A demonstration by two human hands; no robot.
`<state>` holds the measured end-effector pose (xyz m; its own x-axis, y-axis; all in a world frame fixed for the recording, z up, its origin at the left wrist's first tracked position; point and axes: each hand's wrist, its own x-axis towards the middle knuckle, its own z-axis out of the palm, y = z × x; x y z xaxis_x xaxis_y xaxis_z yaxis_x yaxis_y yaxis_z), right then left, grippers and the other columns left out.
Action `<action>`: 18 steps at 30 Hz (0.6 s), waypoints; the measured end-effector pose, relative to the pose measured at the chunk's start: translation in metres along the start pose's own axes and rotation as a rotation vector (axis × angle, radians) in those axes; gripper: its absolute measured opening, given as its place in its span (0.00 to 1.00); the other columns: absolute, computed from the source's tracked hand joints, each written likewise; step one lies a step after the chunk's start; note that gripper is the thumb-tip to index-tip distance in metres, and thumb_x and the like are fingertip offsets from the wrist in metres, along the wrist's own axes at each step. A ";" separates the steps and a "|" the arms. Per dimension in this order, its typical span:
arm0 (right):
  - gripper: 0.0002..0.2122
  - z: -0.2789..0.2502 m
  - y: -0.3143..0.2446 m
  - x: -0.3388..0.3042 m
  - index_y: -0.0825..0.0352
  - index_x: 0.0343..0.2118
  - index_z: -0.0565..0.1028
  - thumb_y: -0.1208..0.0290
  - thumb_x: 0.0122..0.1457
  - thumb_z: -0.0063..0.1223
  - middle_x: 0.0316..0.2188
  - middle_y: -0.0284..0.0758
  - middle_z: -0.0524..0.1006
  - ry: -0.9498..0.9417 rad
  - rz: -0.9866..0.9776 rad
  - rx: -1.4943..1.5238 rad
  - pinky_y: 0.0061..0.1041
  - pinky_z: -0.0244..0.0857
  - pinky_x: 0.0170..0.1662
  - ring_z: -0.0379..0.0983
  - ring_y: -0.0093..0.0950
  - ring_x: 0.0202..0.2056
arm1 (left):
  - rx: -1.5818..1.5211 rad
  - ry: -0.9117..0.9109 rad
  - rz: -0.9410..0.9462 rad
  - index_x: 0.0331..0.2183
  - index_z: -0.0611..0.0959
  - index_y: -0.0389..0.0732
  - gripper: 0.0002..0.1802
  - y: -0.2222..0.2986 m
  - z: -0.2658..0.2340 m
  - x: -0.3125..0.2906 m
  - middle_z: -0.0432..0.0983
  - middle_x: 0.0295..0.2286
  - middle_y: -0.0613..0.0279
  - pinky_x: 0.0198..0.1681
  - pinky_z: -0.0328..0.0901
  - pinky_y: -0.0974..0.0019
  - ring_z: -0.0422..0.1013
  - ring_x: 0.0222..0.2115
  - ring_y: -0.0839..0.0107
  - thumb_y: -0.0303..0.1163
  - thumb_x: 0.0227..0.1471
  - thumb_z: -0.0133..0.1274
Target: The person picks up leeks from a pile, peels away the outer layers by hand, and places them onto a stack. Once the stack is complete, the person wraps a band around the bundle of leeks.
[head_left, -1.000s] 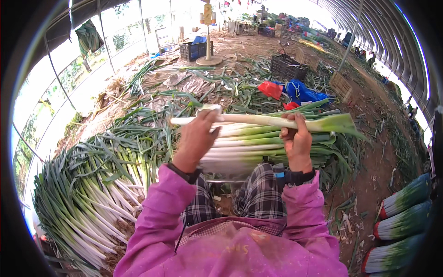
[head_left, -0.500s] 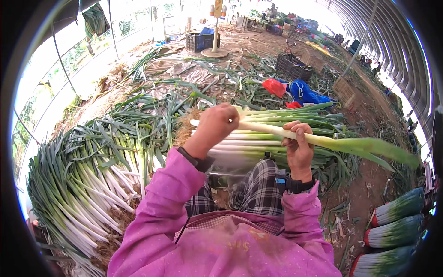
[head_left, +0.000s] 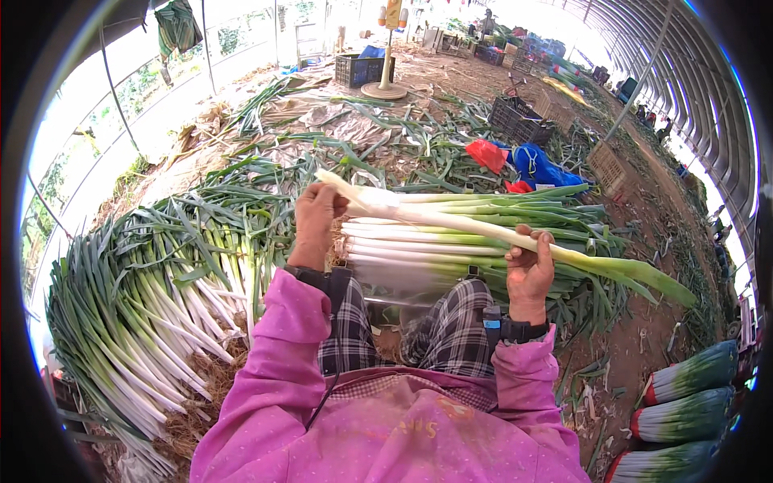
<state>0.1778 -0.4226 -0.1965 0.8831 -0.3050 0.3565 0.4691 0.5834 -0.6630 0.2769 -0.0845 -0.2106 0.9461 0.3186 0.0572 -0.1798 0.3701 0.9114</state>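
A long leek (head_left: 451,217) lies across both my hands, its white end to the left and its green leaf end to the right. My left hand (head_left: 318,217) is closed at the white end, where a pale, loose outer layer (head_left: 372,196) sticks up, slightly blurred. My right hand (head_left: 529,270) grips the shaft where it turns pale green, thumb up. Beneath this leek, a row of white-stemmed leeks (head_left: 419,248) rests in front of my knees, roots to the left. To my left is a big heap of unsorted leeks (head_left: 153,322) with brown roots.
Bundled leeks (head_left: 688,374) with red wrapping lie at the lower right. Beyond the row are a blue cloth (head_left: 541,165), a red bag (head_left: 486,154) and a black crate (head_left: 519,119). A stand with a round base (head_left: 384,90) is farther back. Leaf scraps cover the ground.
My left hand has moved left along the leek to its white end, and a pale layer now stands away there. My right hand keeps its grip; the leek has shifted slightly left.
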 end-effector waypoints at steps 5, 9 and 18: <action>0.07 -0.017 0.002 -0.001 0.60 0.34 0.72 0.63 0.60 0.50 0.36 0.39 0.76 0.098 0.051 0.092 0.22 0.66 0.27 0.69 0.23 0.24 | 0.046 0.005 0.007 0.28 0.76 0.38 0.05 0.011 -0.014 -0.001 0.75 0.23 0.63 0.24 0.70 0.73 0.74 0.21 0.75 0.28 0.53 0.50; 0.06 -0.017 0.006 -0.005 0.61 0.35 0.71 0.65 0.59 0.48 0.37 0.40 0.76 0.092 0.070 0.132 0.23 0.66 0.29 0.69 0.26 0.25 | 0.247 -0.177 0.118 0.29 0.77 0.37 0.04 0.014 -0.006 -0.016 0.73 0.21 0.66 0.20 0.62 0.77 0.70 0.18 0.81 0.27 0.50 0.54; 0.10 -0.017 0.020 -0.006 0.64 0.40 0.71 0.70 0.56 0.43 0.39 0.46 0.75 0.019 0.093 0.188 0.34 0.75 0.37 0.74 0.35 0.34 | 0.521 -0.238 0.428 0.28 0.78 0.38 0.04 0.020 -0.002 -0.037 0.68 0.15 0.72 0.17 0.55 0.76 0.61 0.14 0.86 0.26 0.48 0.56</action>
<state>0.1822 -0.4223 -0.2228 0.9232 -0.2567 0.2860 0.3781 0.7396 -0.5569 0.2379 -0.0868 -0.1959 0.8649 0.1214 0.4870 -0.4530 -0.2293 0.8615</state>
